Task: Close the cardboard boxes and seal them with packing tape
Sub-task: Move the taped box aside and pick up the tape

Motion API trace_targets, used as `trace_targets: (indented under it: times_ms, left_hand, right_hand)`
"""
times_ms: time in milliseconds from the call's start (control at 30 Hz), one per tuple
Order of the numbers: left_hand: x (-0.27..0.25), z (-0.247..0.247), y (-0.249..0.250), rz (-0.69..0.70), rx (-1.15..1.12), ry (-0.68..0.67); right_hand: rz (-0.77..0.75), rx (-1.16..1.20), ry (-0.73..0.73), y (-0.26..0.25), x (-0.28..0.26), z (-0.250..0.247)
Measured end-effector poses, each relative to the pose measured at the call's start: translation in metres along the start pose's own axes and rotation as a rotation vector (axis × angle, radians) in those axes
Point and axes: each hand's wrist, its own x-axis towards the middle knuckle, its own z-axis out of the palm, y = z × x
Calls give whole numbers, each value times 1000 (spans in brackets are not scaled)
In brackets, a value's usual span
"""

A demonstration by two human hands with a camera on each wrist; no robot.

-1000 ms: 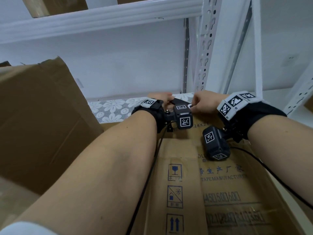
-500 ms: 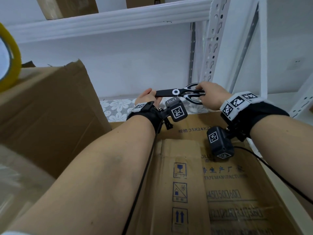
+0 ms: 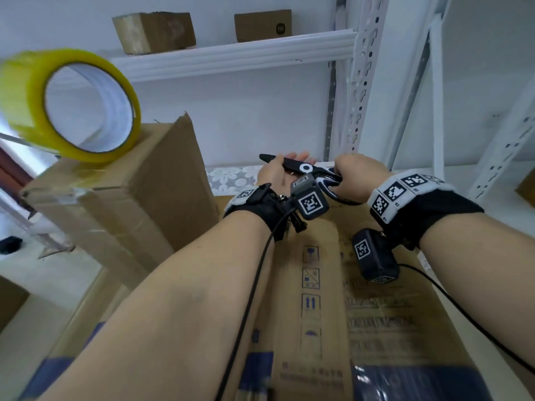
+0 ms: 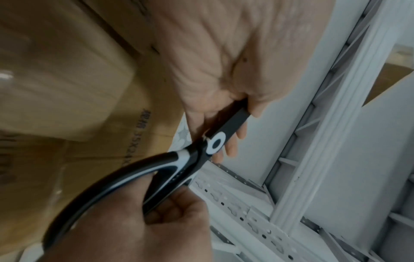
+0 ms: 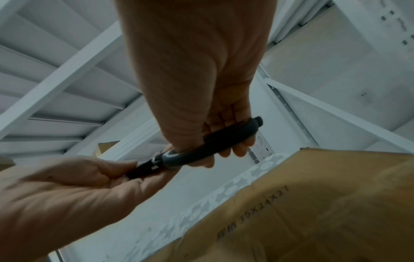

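Holding a pair of scissors (image 3: 307, 169) level above the far edge of the printed box (image 3: 362, 299), both hands on it at once. Right hand (image 3: 360, 176) wrapped around the handle loops, fingers curled tight through and over them. Left hand (image 3: 279, 173) cradling the black blade from below, thumb pinching it against nearly straight fingers.

Judged from how things lie: well into the job. Flaps of the printed box lying flat, a glossy strip of what looks like tape running along the middle seam. Tall box (image 3: 115, 204) to the left also shut, clear tape crinkled over its top edge, with the yellow roll of tape (image 3: 66, 104) standing on edge on top of it, well apart from both hands. Probably left: putting the scissors down or making one last cut; whether any further box waits unsealed cannot be told.

Only the head view shows the roll, the tall box and two small boxes (image 3: 155, 31) up on the white shelf (image 3: 237, 55). Only the left wrist view shows the white pivot ring and the pinch on the blade up close. Only the right wrist view shows the right fingers curled under the handle, plus the size print on the box flap.
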Motion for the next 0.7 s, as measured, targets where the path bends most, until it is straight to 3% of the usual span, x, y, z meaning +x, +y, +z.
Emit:
trace_targets:
  times_ms: [67,233,333,433,533,567,700]
  left_hand:
    - [-22,2,-3,-25,-83,-21]
    - [-71,5,0,59,-234,74]
    - [-108,6,4,81,-208,102]
    - [-147,5,8,142,99,88]
    - [-164,-1,10,217,939,138]
    - [-167,-5,10,282,1085,191]
    - [-189,-26,8,298,1383,194]
  right_hand:
    - [9,39,-8,-6,-18,-4]
    - [-46,46,26,-26,-55,-20]
    - [-81,20,74,-35,-75,-31]
    - [-88,31,83,-44,-95,-39]
    - [-100,61,75,-53,-113,-43]
    - [-104,68,71,-55,-119,-43]
    - [-131,35,99,-65,-143,-36]
